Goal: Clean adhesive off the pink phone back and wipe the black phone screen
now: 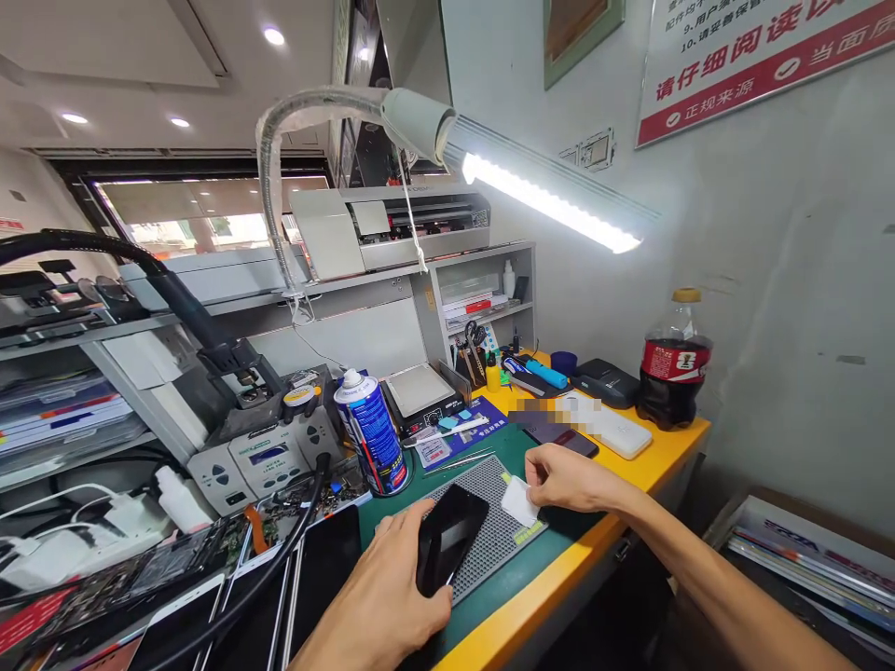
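Observation:
My left hand grips a black smartphone by its edges, thumb at the near end and fingers along the far left side. The phone lies tilted over a grey perforated mat, its glossy dark face up with a reflection on it. Just right of the phone, my right hand pinches a small white wipe between thumb and fingers. The wipe hangs over the mat's right part, apart from the phone. Yellow-green strips sit at the mat's edge. Tweezers lie just beyond the mat.
A blue spray can stands behind my left hand, beside a soldering station. Several phones lie at the left, crossed by a black cable. A cola bottle and a white power bank-like slab occupy the right. A lit lamp hangs above.

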A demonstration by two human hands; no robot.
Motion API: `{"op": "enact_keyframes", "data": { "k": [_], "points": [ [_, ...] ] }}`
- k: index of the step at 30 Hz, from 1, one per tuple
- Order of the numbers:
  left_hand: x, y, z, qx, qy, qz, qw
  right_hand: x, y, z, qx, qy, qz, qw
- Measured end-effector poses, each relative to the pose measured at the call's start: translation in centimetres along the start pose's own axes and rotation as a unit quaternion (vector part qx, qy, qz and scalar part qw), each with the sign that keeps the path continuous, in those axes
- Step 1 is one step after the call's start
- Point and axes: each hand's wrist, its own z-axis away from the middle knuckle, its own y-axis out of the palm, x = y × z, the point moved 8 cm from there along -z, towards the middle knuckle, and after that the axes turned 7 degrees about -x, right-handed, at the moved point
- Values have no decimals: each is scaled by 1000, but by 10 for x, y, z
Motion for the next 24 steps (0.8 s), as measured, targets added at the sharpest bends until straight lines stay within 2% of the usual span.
{"op": "enact_keyframes", "data": {
  "k": [3, 5, 7, 9, 10, 11, 13, 14, 15, 19, 24],
  "points": [
    [13, -9, -6, -9, -16, 80, 997, -1, 0, -2, -10, -1, -19, 1000],
    [14, -14, -8, -1, -22, 158, 987, -1, 1, -3, -14, -1, -28, 1000],
    [7, -20, -7, 12, -19, 238, 971, 0, 1, -3, -19, 1, -34, 999],
    [-5, -23, -3, 28, -17, 342, 939, 1, 1, -3, -26, 3, -40, 999],
    [-10, -22, -1, 39, -25, 414, 909, 2, 2, -3, -29, 5, -43, 999],
    [-14, -20, 0, 52, -42, 494, 867, 3, 3, -3, -30, 5, -47, 998],
    [-19, -13, 2, 78, -87, 633, 765, 4, 5, -1, -30, 2, -60, 998],
    [-19, -9, 2, 87, -107, 673, 727, 5, 5, 1, -31, -1, -69, 997],
    [-19, -4, 2, 96, -121, 689, 708, 6, 4, 2, -34, -5, -81, 996],
    [-19, 8, 0, 139, -154, 683, 700, 15, -5, 11, -69, -33, -166, 983],
    [-21, 15, 4, 162, -165, 669, 706, 35, -14, 26, -82, -57, -326, 940]
  ]
}}
